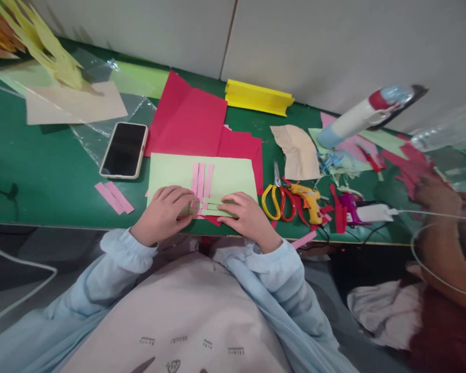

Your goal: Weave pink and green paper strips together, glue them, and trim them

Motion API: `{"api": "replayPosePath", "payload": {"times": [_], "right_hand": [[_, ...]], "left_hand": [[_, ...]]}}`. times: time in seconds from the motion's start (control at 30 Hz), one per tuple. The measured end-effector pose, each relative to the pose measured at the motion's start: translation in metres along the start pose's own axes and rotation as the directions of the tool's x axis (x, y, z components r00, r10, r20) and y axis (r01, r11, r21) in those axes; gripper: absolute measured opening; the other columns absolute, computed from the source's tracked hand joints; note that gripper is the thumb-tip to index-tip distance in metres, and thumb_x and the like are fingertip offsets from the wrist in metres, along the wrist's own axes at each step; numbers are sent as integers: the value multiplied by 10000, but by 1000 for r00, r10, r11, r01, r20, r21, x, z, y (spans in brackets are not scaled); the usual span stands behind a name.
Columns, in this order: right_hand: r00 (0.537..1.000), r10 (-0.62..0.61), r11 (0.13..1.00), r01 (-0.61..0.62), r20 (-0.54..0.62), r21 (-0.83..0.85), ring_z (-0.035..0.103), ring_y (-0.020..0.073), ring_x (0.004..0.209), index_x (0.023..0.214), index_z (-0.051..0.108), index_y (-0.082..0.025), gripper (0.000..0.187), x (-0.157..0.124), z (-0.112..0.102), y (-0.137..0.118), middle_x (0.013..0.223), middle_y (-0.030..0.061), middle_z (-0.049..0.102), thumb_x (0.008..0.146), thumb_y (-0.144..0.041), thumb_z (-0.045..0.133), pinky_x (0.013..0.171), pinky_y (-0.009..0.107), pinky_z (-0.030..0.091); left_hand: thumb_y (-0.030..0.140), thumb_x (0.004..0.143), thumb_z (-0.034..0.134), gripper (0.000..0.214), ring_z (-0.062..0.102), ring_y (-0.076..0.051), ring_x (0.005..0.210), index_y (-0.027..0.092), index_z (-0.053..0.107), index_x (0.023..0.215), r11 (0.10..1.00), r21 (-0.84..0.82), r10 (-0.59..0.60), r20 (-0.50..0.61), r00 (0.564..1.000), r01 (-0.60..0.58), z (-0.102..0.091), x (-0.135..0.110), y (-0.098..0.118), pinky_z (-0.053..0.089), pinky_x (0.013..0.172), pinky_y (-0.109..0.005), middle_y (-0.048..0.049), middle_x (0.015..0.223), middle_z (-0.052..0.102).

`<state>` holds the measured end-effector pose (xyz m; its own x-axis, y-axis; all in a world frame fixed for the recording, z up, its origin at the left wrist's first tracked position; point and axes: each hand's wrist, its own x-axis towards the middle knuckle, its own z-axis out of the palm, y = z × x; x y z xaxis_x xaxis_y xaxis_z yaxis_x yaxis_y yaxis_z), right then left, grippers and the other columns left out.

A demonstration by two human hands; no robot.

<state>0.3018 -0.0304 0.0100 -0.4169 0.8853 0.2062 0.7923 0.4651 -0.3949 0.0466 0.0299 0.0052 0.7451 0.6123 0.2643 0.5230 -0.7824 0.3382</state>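
Observation:
A light green sheet of paper (233, 171) lies on the green table close to my body. On it several pink paper strips (202, 178) run upright, side by side, with light green paper strips (212, 206) crossing their lower part. My left hand (165, 212) is curled at the left ends of the green strips, fingertips on the woven part. The right ends are between the thumb and fingers of my right hand (248, 215). Two loose pink strips (114, 197) lie left of my left hand. Scissors with yellow and red handles (277, 199) lie right of the sheet.
Behind the sheet lies red paper (190, 119), with a phone (124, 150) on its left. To the right are a yellow glue gun (310, 202), a purple glue gun (349, 209), a bottle (365, 116) and paper scraps. A co-worker's arm (442, 223) reaches in at far right.

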Motion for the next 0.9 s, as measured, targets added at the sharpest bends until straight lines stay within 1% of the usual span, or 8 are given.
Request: {"api": "replayPosePath", "payload": {"times": [0.2,0.3,0.43,0.5,0.57,0.67,0.77,0.9], "right_hand": [[1000,-1,1000,1,-18,-14,589,245,1019,996,736,-195,252,-2,5,0,1079,100,680,887,-399,635,914,416,458],[999,-9,1000,9,-34,-7,597,242,996,986,733,-183,256,-2,6,0,1058,100,682,888,-397,635,898,408,463],[1000,-1,1000,1,-26,10,593,245,1001,995,721,-176,275,-3,6,-1,1058,101,675,897,-412,618,907,409,461],[999,37,999,-37,-20,25,585,254,1027,1067,698,-170,347,-2,6,-3,1090,109,661,890,-457,613,921,413,460],[995,98,995,-98,-10,22,569,272,1061,1191,647,-162,497,0,7,-6,1137,125,636,866,-537,606,930,424,461],[986,165,985,-164,19,-47,546,296,1074,1305,580,-152,672,5,9,-11,1170,144,603,841,-637,561,928,441,456],[985,168,980,-162,37,-117,527,296,1064,1309,587,-165,682,6,12,-14,1170,140,593,848,-663,514,922,440,444],[988,156,979,-152,17,-134,514,285,1065,1297,600,-185,648,3,16,-15,1162,129,598,865,-654,489,918,430,426]], "left_hand": [[277,856,602,455,506,-299,1244,195,534,1298,998,-46,53,13,998,-53,2,12,6,388,1054,-501,-109,1292,611],[237,848,597,450,522,-279,1233,181,528,1289,994,-81,72,31,997,-69,7,19,8,402,1064,-472,-112,1280,612],[199,826,590,453,547,-273,1185,160,519,1272,994,-99,60,50,997,-55,12,22,8,449,1041,-452,-125,1237,608],[219,827,593,489,532,-282,1204,150,492,1300,994,-95,60,55,997,-55,14,22,7,457,1042,-452,-146,1276,565],[244,830,595,506,520,-295,1218,142,479,1311,995,-84,59,63,996,-54,14,21,6,462,1039,-458,-164,1312,524],[273,830,600,484,530,-302,1195,147,497,1286,996,-66,65,93,994,-59,13,21,5,472,1021,-468,-163,1313,513],[271,834,600,456,534,-292,1187,151,511,1265,996,-54,75,112,991,-69,13,22,3,473,1019,-455,-151,1298,520],[252,847,585,412,532,-279,1188,158,524,1244,995,-72,79,117,990,-71,13,22,3,472,1020,-446,-143,1282,526]]}}
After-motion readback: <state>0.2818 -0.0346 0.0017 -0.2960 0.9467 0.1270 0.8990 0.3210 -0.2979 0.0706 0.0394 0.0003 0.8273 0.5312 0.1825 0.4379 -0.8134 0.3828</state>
